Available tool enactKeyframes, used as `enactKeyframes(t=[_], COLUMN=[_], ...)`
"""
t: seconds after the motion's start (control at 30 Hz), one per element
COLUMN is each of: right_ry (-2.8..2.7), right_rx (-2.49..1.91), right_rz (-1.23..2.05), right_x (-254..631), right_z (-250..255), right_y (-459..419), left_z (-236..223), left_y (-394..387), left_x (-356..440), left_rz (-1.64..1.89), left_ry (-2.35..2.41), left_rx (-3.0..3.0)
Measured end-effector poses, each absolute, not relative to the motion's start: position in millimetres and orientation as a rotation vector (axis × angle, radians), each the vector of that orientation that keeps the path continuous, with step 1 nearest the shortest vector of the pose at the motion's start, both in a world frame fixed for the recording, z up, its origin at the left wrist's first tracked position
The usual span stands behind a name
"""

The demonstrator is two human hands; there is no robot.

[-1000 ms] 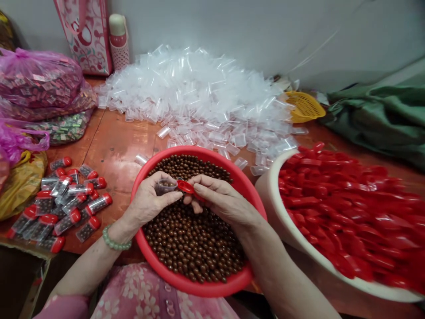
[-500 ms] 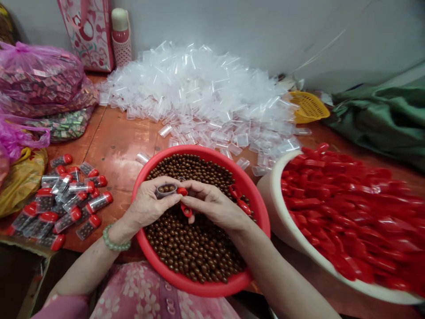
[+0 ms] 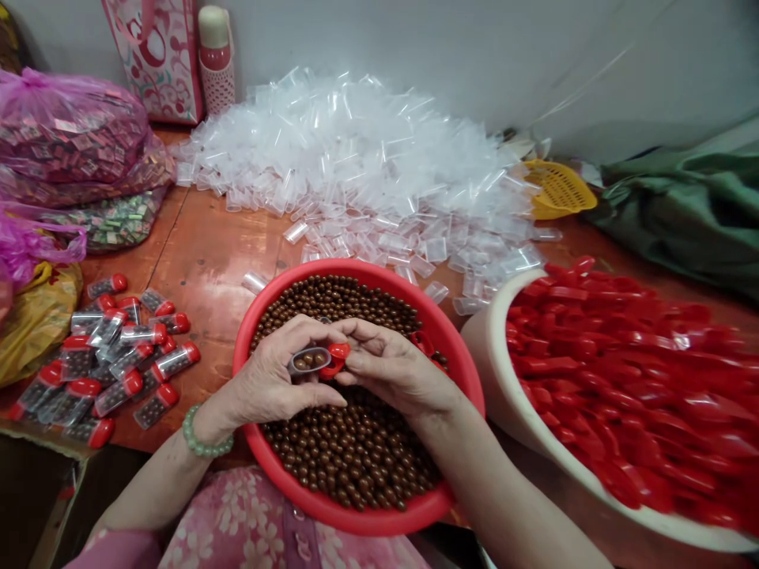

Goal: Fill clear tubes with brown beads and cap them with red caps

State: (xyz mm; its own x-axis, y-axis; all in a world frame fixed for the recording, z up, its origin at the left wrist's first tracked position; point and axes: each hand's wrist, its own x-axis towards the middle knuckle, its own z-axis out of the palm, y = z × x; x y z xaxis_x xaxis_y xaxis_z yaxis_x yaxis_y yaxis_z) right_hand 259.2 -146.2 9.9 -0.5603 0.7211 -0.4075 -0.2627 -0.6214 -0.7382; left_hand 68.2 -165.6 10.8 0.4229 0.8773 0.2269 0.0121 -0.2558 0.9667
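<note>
Grey wall (image 3: 451, 47) backs a reddish counter (image 3: 219, 237), across whose far side lies a large heap of clear containers (image 3: 356, 158). Directly before me stands a red basin (image 3: 368, 521) loaded with glossy brown balls (image 3: 349, 458). Above it, my left hand (image 3: 266, 373) grips one oval container (image 3: 293, 364), its mouth facing me and several brown balls visible inside; the thumb reaches out below the mouth. My right hand (image 3: 400, 367) pinches a red plastic piece (image 3: 339, 354) between thumb and fingers, next to the container's mouth; whether the two touch, I cannot tell. To my left, filled containers with red caps (image 3: 129, 360) lie in a loose pile. To my right, a white tub (image 3: 496, 348) holds heaped red pieces (image 3: 622, 379).
</note>
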Motion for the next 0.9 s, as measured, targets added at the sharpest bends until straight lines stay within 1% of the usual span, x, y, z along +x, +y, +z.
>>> enactKeyframes(t=[0.27, 0.47, 0.73, 0.8, 0.9], right_ry=[-1.068, -1.101, -1.101, -1.139, -1.229], right_rx=[-0.976, -0.978, -0.952, -0.984, -1.101], right_rz=[1.983, 2.074, 2.087, 2.008, 1.760], right_x=[261.5, 263.2, 257.8, 257.4, 256.7], right_z=[11.6, 12.3, 7.4, 8.0, 13.1], right_y=[-146.5, -149.0, -149.8, -149.8, -149.8], left_z=[6.7, 8.6, 8.2, 8.1, 9.4], left_y=[-164.7, -165.9, -165.2, -165.8, -166.9], left_x=[68.5, 68.1, 70.5, 71.8, 73.5], left_rz=[1.147, 1.103, 1.060, 1.063, 1.001], left_ry=[0.837, 0.811, 0.803, 0.855, 0.917], left_rx=[1.564, 1.561, 1.585, 1.503, 1.251])
